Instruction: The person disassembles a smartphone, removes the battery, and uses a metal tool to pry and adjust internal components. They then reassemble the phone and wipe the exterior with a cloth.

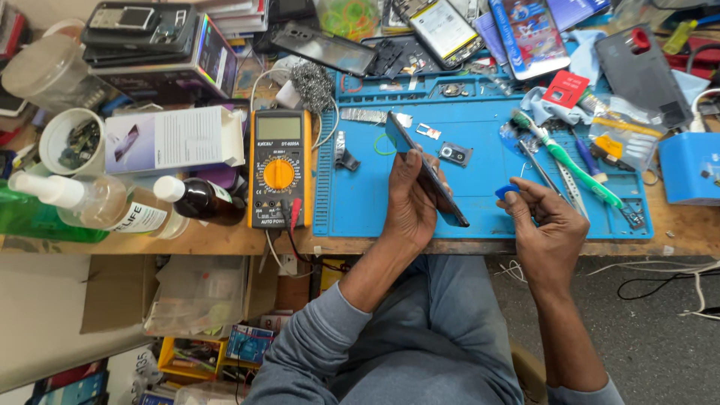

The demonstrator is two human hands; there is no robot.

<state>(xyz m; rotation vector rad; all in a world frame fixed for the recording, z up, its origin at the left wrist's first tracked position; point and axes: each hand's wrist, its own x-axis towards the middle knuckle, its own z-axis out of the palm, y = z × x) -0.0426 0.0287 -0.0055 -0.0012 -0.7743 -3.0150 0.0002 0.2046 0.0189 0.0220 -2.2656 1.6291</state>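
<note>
My left hand (409,201) grips a dark smartphone (424,169) on its edge, tilted above the blue work mat (480,135). My right hand (541,219) pinches a small blue plastic pick (506,192) between thumb and fingers, a short way to the right of the phone's lower end and not touching it. Both hands hover over the front edge of the wooden bench.
An orange multimeter (279,169) lies left of the mat, beside a white box (174,139) and bottles (196,199). A green toothbrush (564,161), tweezers (559,180) and small parts sit on the mat's right. Phones and panels crowd the back; a blue box (690,166) stands far right.
</note>
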